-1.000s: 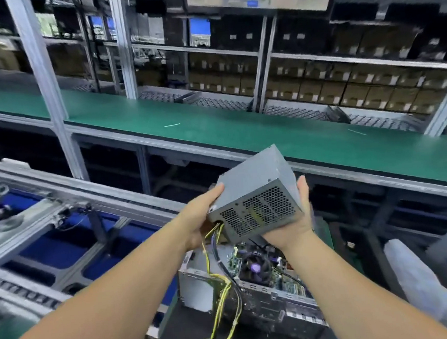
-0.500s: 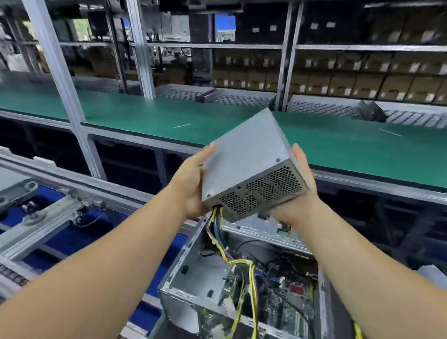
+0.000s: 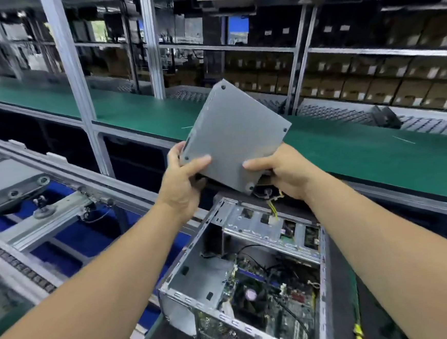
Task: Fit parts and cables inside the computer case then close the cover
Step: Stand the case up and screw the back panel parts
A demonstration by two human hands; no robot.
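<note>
Both hands, left hand (image 3: 183,182) and right hand (image 3: 284,174), fingers clamped on the grey metal power-supply box (image 3: 232,139), have tipped its plain face toward the camera at frame centre, above the open steel computer case (image 3: 188,281); fitting seems next.

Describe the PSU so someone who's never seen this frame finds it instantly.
Start at the open computer case at bottom centre, then look straight up above its far end. The power supply is the plain grey metal box held tilted in the air by both hands, left hand and right hand. Nothing else is lifted, and yellow cables trail beneath it.
</note>
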